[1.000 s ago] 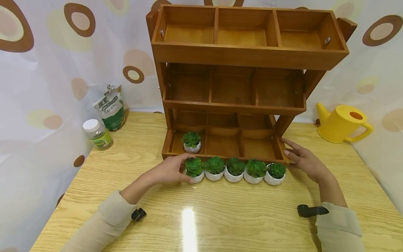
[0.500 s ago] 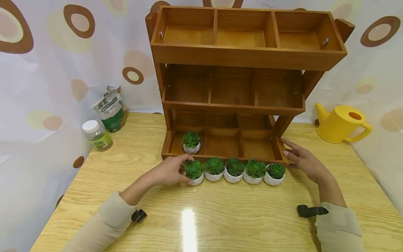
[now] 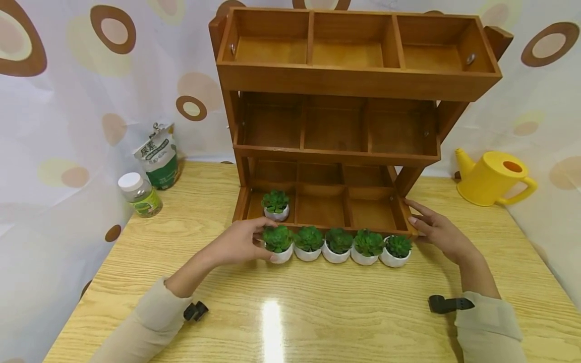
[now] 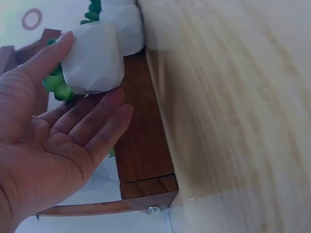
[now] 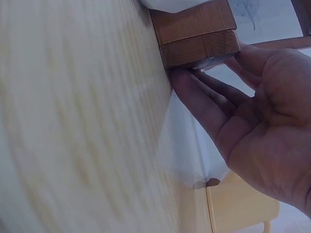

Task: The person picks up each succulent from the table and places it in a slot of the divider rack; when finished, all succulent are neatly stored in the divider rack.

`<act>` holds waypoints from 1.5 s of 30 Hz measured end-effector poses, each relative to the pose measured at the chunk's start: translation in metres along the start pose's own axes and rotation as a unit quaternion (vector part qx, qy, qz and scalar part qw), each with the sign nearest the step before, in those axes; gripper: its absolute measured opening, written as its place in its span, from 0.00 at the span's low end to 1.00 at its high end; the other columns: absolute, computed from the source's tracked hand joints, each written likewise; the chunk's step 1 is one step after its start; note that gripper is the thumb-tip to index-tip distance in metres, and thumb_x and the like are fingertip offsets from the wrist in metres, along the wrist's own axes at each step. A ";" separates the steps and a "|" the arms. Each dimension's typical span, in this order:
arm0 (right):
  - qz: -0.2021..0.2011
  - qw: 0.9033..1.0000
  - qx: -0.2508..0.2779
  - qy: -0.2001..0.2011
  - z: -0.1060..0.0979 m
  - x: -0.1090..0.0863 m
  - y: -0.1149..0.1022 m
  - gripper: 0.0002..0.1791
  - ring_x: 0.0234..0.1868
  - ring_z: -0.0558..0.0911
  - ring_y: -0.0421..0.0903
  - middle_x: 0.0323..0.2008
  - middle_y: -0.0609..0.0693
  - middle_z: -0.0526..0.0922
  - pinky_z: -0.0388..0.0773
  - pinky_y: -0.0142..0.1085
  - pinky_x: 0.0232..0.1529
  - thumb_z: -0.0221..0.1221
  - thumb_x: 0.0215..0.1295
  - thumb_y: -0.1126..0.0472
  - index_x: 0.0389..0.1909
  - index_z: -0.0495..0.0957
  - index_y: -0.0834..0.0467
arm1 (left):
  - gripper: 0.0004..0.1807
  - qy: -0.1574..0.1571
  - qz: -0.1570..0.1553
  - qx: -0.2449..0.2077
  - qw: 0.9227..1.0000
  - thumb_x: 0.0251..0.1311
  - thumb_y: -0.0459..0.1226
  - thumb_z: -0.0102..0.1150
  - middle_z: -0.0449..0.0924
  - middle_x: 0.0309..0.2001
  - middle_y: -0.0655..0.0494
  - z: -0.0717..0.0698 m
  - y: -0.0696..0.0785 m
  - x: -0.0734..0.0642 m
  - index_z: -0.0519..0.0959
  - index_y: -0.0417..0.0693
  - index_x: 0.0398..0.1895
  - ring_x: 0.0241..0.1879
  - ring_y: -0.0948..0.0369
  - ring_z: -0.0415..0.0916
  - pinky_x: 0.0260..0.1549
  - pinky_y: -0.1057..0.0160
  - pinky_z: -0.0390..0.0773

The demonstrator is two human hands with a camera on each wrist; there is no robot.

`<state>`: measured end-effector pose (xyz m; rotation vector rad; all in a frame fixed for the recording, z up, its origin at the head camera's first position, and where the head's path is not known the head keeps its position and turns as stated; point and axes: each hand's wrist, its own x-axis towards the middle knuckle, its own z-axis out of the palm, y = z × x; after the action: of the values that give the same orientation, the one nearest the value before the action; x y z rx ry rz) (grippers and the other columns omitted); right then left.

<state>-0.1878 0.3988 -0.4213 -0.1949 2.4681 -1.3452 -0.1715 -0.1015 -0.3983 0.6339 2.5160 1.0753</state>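
While left hand (image 3: 238, 243) apparently pinches the leftmost front white faceted pot (image 3: 283, 255) with green succulent (image 3: 278, 238), just before the brown wooden multi-tier shelf (image 3: 358, 83), right hand (image 3: 444, 235), fingers extended, touches the shelf's right end.

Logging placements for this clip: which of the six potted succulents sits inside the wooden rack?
The succulent in the bottom tier's left compartment of the rack; the other five line up outside, in front of it.
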 end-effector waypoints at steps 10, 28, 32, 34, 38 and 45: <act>-0.005 1.000 0.004 -0.001 0.000 -0.002 -0.001 0.36 0.55 0.80 0.27 0.76 0.70 0.58 0.83 0.46 0.55 0.43 0.82 0.47 0.83 0.40 0.45 | 0.40 0.038 -0.017 -0.042 0.998 0.50 0.48 0.79 0.82 0.59 0.52 -0.017 0.009 -0.003 0.75 0.53 0.67 0.59 0.53 0.81 0.59 0.52 0.80; -0.013 1.000 0.012 -0.001 0.001 -0.002 -0.002 0.36 0.53 0.79 0.25 0.76 0.71 0.58 0.84 0.44 0.54 0.43 0.82 0.47 0.83 0.41 0.46 | 0.40 0.063 0.007 -0.002 0.998 0.51 0.49 0.78 0.85 0.56 0.53 -0.029 0.028 0.010 0.74 0.52 0.68 0.57 0.54 0.83 0.57 0.51 0.81; -0.011 1.000 0.011 0.001 0.000 -0.001 -0.002 0.36 0.53 0.79 0.24 0.76 0.70 0.58 0.84 0.44 0.54 0.44 0.82 0.46 0.83 0.41 0.46 | 0.39 0.066 0.017 -0.004 0.998 0.51 0.48 0.78 0.85 0.54 0.52 -0.030 0.033 0.016 0.75 0.50 0.67 0.55 0.54 0.84 0.56 0.51 0.82; -0.009 1.000 0.012 -0.001 0.000 -0.001 -0.001 0.36 0.53 0.79 0.25 0.76 0.70 0.57 0.83 0.45 0.54 0.44 0.82 0.46 0.83 0.41 0.45 | 0.39 0.064 0.020 -0.008 0.998 0.51 0.48 0.78 0.86 0.53 0.52 -0.030 0.034 0.018 0.75 0.50 0.68 0.53 0.54 0.85 0.55 0.51 0.82; -0.009 1.000 0.010 -0.002 0.000 0.000 0.001 0.36 0.53 0.79 0.25 0.76 0.71 0.58 0.83 0.46 0.55 0.44 0.82 0.46 0.83 0.41 0.45 | 0.39 0.061 0.022 -0.014 0.998 0.52 0.48 0.78 0.86 0.52 0.51 -0.030 0.034 0.021 0.74 0.50 0.68 0.52 0.52 0.85 0.55 0.51 0.82; -0.008 1.000 0.009 0.000 0.000 -0.001 0.001 0.36 0.54 0.78 0.25 0.76 0.70 0.58 0.83 0.46 0.55 0.44 0.82 0.46 0.83 0.42 0.45 | 0.37 0.072 0.032 -0.012 0.997 0.52 0.47 0.78 0.86 0.53 0.53 -0.030 0.036 0.027 0.75 0.51 0.66 0.54 0.56 0.84 0.53 0.53 0.83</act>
<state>-0.1869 0.3998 -0.4217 -0.2109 2.4598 -1.3727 -0.1984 -0.0831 -0.3552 0.6566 2.6168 1.2129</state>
